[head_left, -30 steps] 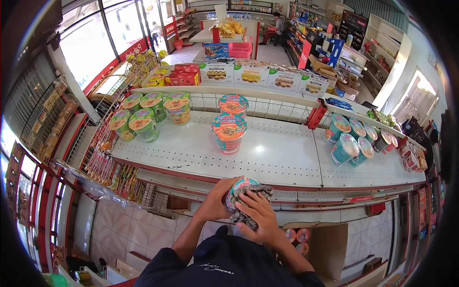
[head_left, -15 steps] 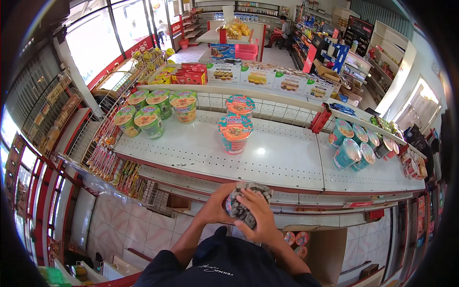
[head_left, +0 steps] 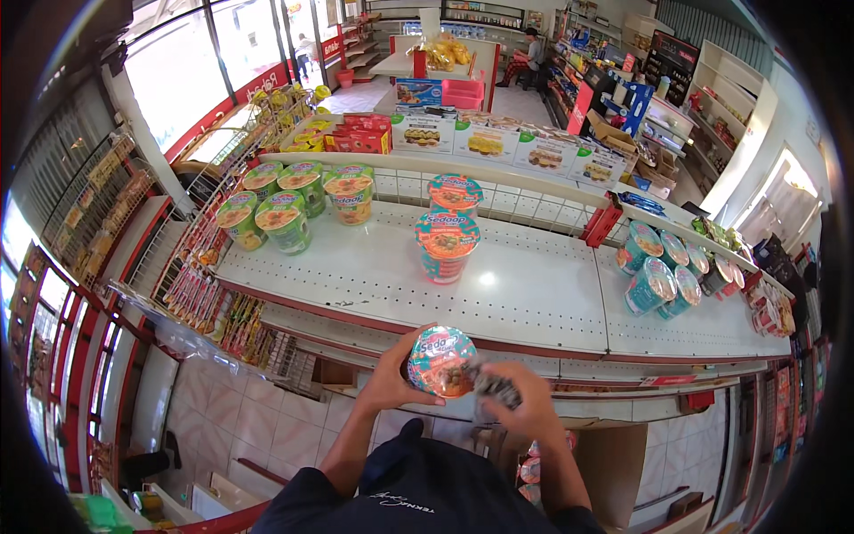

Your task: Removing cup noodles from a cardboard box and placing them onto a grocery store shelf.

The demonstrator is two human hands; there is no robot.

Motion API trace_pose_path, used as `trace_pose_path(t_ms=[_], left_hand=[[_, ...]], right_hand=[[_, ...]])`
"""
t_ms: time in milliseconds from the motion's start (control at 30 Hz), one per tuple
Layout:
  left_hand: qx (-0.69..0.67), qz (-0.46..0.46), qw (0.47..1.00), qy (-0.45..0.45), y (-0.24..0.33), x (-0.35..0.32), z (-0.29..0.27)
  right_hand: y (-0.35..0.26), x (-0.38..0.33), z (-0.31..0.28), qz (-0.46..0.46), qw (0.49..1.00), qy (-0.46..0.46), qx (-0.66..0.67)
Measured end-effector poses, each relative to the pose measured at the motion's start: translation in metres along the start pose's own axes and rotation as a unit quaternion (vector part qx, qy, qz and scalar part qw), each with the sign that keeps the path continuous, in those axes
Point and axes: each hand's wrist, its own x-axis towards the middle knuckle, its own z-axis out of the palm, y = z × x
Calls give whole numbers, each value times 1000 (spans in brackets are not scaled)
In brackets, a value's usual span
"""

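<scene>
My left hand [head_left: 390, 384] is closed around the side of a teal and orange instant noodle cup [head_left: 439, 354], its printed lid tilted up. Bunched in my right hand [head_left: 530, 390] is a grey and black patterned cloth [head_left: 497, 392], touching or just beside the cup's right edge. Both hands are in front of a white perforated shelf [head_left: 374, 280]. Two like noodle cups stand there one behind the other, the front orange-lidded cup [head_left: 447, 247] nearest my hands. Several green noodle cups [head_left: 285, 222] are grouped at the shelf's left.
More teal noodle cups [head_left: 649, 283] stand on the right shelf section. A cardboard box [head_left: 614, 467] with noodle cups [head_left: 531, 469] is low beside my right arm. White packages [head_left: 485, 142] line the ledge behind the shelf. A person [head_left: 527, 58] sits far back.
The cloth has come off the cup's top, uncovering its lid. My right hand has moved right with the cloth, while my left hand keeps hold of the cup.
</scene>
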Motion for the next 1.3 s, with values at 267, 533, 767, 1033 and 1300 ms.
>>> trace_pose_path(t_ms=[267, 533, 767, 1033, 1300], left_hand=[[165, 85, 982, -27, 8, 10, 20], [0, 14, 999, -30, -8, -4, 3], [161, 51, 983, -66, 1, 1, 9], [61, 83, 995, 3, -38, 2, -19], [55, 55, 997, 4, 0, 8, -9]], right_hand=[[-26, 34, 28, -17, 987, 145, -71], [-29, 41, 39, -128, 989, -24, -68], [-24, 50, 55, -35, 995, 85, -48], [-41, 41, 37, -81, 994, -59, 42], [-21, 35, 19, -52, 998, -28, -20]])
